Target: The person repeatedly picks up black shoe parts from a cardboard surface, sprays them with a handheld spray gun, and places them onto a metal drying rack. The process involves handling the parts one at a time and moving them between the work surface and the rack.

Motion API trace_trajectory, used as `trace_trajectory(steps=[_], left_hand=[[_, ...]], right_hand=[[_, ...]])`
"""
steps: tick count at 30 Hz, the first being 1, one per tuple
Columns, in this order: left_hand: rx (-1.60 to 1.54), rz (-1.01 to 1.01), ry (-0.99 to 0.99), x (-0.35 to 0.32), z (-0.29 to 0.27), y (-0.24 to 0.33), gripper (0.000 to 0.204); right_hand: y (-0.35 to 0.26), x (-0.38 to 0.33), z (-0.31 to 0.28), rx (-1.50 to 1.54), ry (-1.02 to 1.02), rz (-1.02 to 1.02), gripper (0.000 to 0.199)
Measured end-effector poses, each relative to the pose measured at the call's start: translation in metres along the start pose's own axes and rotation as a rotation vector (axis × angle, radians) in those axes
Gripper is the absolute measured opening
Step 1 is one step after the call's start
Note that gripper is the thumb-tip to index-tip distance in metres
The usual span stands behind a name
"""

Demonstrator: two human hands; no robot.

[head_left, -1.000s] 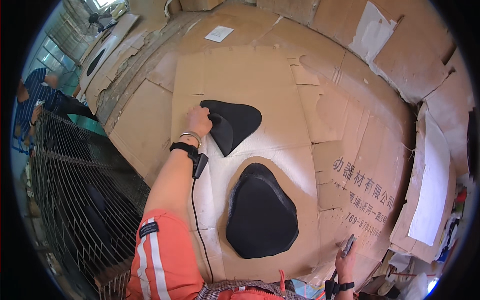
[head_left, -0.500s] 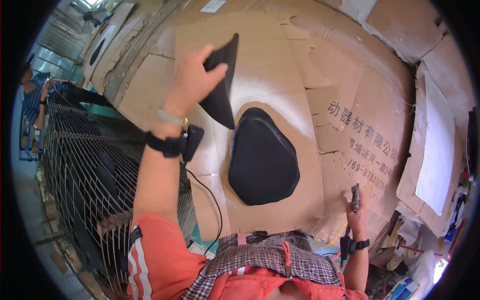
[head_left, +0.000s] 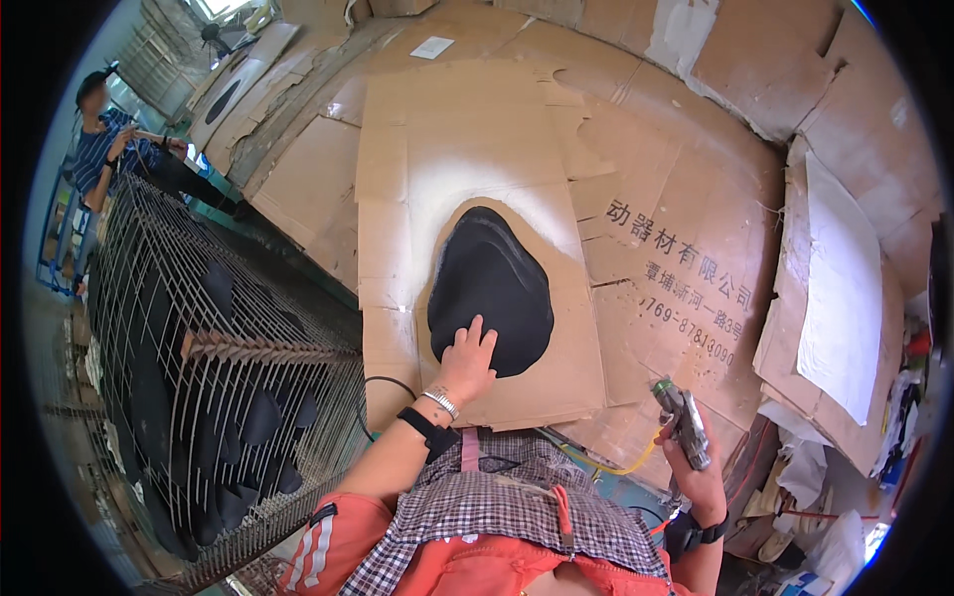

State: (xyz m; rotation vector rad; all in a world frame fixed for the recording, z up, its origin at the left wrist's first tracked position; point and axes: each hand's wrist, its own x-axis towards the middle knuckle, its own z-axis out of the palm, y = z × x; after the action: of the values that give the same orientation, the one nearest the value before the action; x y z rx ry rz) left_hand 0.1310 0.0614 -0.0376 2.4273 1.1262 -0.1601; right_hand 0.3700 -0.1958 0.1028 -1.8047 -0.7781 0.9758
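Note:
A black teardrop-shaped pad (head_left: 492, 298) lies on the cardboard sheet, its narrow end away from me. Along its upper right side a second edge shows, so two pads seem to lie one on the other. My left hand (head_left: 467, 366) rests on the near left part of the pad, fingers stretched out over its surface. At the right, my right hand (head_left: 696, 479) is wrapped around a small metal spray gun (head_left: 684, 422), held above the cardboard and apart from the pad. A yellow hose (head_left: 636, 462) runs by the gun.
Beneath the pad, the cardboard sheet (head_left: 397, 129) carries a whitish haze. A wire rack (head_left: 268, 343) with several black pads stands at the left. A person (head_left: 114, 149) in a striped shirt is at the far left. A white sheet (head_left: 840, 298) lies on cardboard at the right.
My left hand has come down and nearer, from holding a black pad in the air to lying on the stacked pads. The spray gun has turned and shows more fully.

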Motion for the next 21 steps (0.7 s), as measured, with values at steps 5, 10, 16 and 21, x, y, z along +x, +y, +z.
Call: trace_trajectory(steps=[5, 10, 16, 21], left_hand=[[0.1, -0.103, 0.056, 0.019, 0.022, 0.0, 0.079], [-0.266, -0.193, 0.331, 0.017, 0.02, -0.023, 0.07], [-0.378, -0.187, 0.689, -0.062, -0.011, -0.088, 0.048], [-0.871, -0.357, 0.625, -0.109, -0.004, -0.129, 0.045]], right_hand=[[-0.045, -0.041, 0.003, 0.29, -0.156, -0.114, 0.067], [-0.06, -0.072, 0.013, 0.24, -0.179, -0.096, 0.065], [-0.052, -0.103, 0.032, 0.21, -0.19, -0.008, 0.057], [-0.067, -0.131, 0.036, 0.175, -0.027, -0.083, 0.056]])
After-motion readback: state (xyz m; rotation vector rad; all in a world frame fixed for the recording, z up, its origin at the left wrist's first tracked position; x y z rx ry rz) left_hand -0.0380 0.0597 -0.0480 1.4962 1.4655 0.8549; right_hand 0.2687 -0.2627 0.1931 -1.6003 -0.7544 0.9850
